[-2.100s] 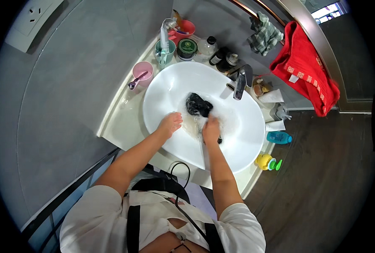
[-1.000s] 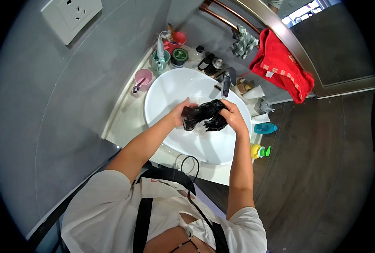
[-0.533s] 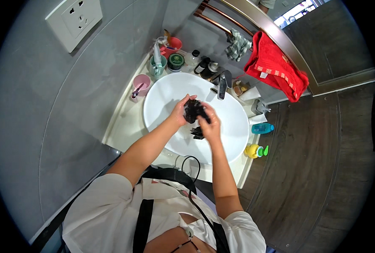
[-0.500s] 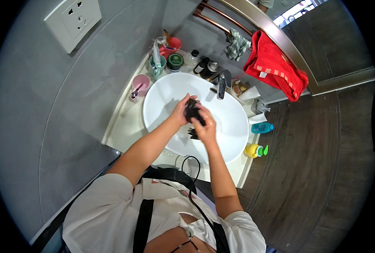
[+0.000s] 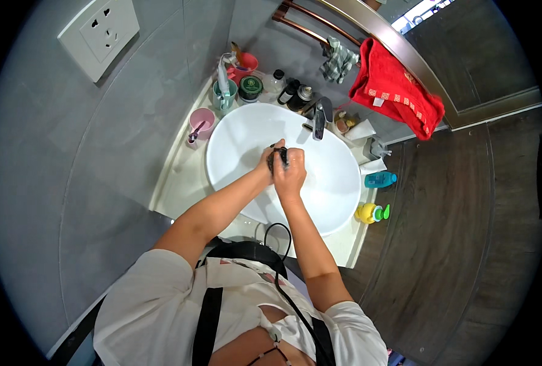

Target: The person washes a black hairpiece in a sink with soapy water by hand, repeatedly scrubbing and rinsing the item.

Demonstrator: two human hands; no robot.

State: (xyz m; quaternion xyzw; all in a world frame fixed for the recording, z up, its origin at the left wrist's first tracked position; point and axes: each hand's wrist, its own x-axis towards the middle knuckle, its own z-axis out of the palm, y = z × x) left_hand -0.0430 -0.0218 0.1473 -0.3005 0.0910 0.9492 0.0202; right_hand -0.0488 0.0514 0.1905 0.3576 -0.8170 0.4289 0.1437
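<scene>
1. Work position: the left hand (image 5: 267, 163) and the right hand (image 5: 291, 171) meet above the middle of the white oval ceramic basin (image 5: 332, 192).
2. Grip: both hands are clamped on the black, wet-looking crumpled cloth (image 5: 277, 158). The right hand is curled into a fist against it; the left hand supports it from the other side (the left fingers are partly hidden, so their exact bend cannot be told).
3. Location of cloth: pressed between the two hands, over the basin, with only a small part showing.
4. Fittings: the chrome single-lever faucet (image 5: 321, 119) stands at the far side of the basin, near the hands but apart from them.
5. Tabletop, left: on the cream-white tabletop (image 5: 179, 192) stand a pale pink plastic cup (image 5: 203, 119), a teal cup (image 5: 224, 99) holding a white tube, and a coral-red cup (image 5: 246, 65).
6. Tabletop, far side: a round dark-green jar (image 5: 250, 88) stands just beside the teal cup.
7. Tabletop, right: a translucent blue bottle (image 5: 380, 179) lies near the edge; a yellow bottle with a green pump (image 5: 368, 213) is beyond it, nearer the person.
8. Wall: a red towel (image 5: 393, 88) and a green-and-white checked cloth (image 5: 338, 61) hang from the copper-coloured rail (image 5: 304, 27).
</scene>
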